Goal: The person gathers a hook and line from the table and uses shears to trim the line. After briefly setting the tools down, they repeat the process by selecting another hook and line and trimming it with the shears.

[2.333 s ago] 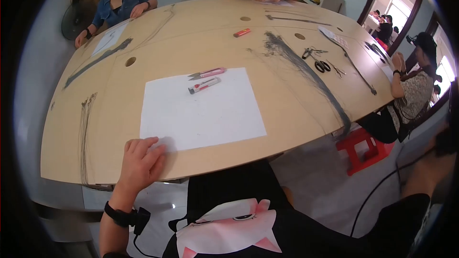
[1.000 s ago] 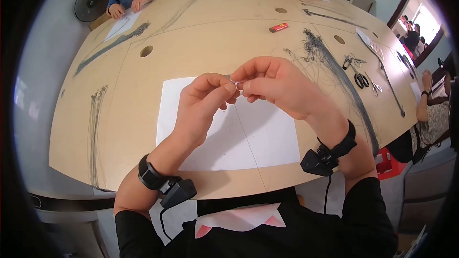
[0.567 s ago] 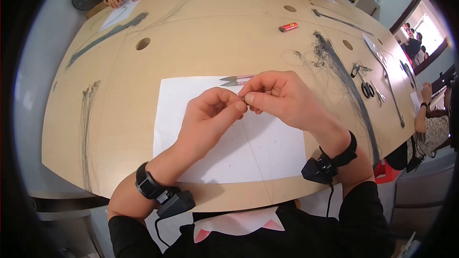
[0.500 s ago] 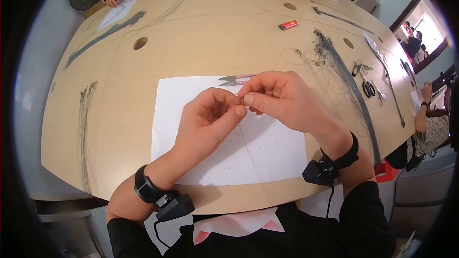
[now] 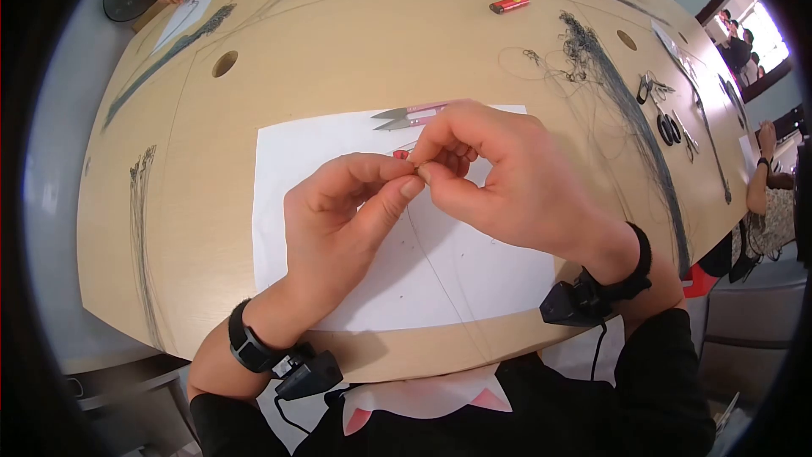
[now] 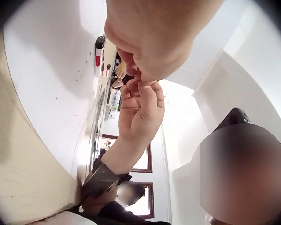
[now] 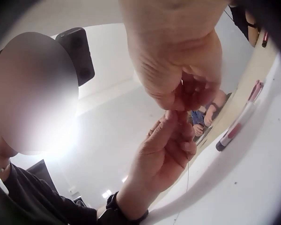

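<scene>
My left hand and right hand meet fingertip to fingertip above a white sheet of paper. Thumb and forefinger of each pinch a fine dark thread, whose tail runs down over the paper toward the table's near edge. The pinched part is mostly hidden by the fingertips. Just beyond the hands lie thread snips with pink handles, partly behind the right hand. A utility knife with a black end rests on the paper in the right wrist view; the head view shows only its red part.
On the right lies a long bundle of dark threads with a tangled end, near black-handled scissors. A red lighter is farther back. Smaller thread bundles lie to the left. Other people sit around the table.
My left hand has lifted from the table edge and the right has come in from the side; both now pinch the thread. Most recently the hands shift slightly, fingertips staying together.
</scene>
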